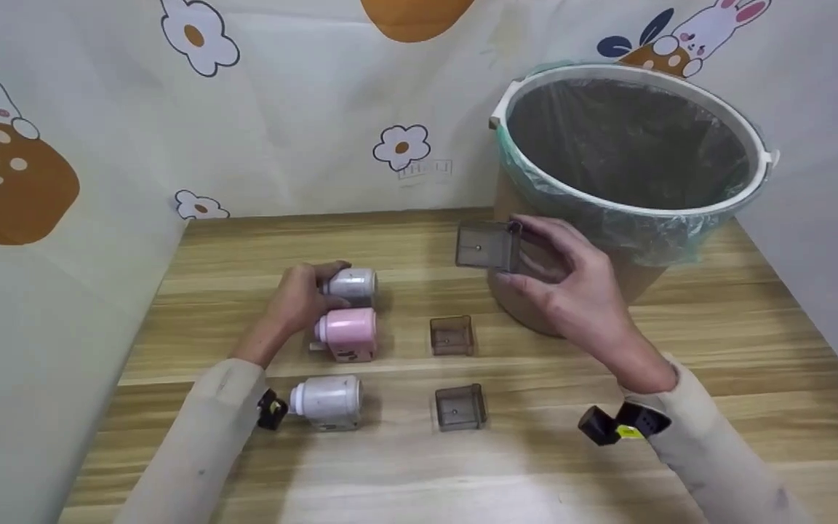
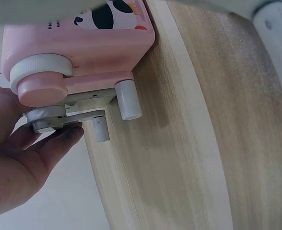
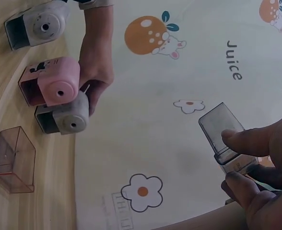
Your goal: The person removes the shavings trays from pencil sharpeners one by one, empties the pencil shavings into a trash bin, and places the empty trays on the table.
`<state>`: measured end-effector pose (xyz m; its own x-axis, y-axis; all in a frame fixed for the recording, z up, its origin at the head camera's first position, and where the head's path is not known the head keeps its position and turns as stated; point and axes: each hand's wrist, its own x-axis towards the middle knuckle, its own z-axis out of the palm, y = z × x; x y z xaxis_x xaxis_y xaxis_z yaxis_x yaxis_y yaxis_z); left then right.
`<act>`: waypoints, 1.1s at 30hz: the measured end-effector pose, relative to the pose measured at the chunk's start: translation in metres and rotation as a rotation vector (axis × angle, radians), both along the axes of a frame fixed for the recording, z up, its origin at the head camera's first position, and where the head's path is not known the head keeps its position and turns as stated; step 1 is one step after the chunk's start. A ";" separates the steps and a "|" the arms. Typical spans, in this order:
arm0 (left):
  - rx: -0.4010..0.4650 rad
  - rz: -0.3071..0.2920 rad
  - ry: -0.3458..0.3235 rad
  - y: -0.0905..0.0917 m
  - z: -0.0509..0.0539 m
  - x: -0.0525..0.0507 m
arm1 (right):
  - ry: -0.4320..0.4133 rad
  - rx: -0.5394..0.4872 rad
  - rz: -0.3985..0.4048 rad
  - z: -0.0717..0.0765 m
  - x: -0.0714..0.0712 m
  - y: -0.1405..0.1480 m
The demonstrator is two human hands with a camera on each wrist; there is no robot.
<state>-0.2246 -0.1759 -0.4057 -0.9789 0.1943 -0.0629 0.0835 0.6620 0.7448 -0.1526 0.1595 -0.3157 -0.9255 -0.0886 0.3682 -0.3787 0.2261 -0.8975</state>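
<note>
My left hand [image 1: 298, 297] grips the farthest hand-crank pencil sharpener [image 1: 352, 285], a grey one, at its crank end. Next to it stands a pink sharpener [image 1: 350, 331], and nearer lies another grey sharpener [image 1: 330, 399]. In the right wrist view, the pink sharpener [image 3: 62, 81] shows an open drawer slot. My right hand [image 1: 585, 291] pinches a clear smoky shavings drawer [image 1: 488, 245] between thumb and fingers, raised above the table beside the bin. Two more drawers, one brownish [image 1: 452, 336] and one grey [image 1: 460, 407], rest on the table right of the sharpeners.
A large bin [image 1: 743, 182] with a white rim and a green plastic liner stands at the back right, close to my right hand. Behind the wooden table [image 1: 266, 240] hangs a patterned cloth [image 1: 302, 131] with flowers and rabbits.
</note>
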 end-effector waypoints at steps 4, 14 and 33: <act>0.002 0.007 -0.014 -0.001 0.000 0.001 | -0.046 0.015 -0.002 -0.004 -0.008 -0.002; 0.025 0.012 -0.029 -0.003 0.000 0.002 | -0.085 0.041 0.036 -0.008 -0.021 -0.011; 0.032 0.001 -0.015 -0.001 0.001 -0.001 | -0.109 0.110 0.063 -0.041 -0.039 -0.024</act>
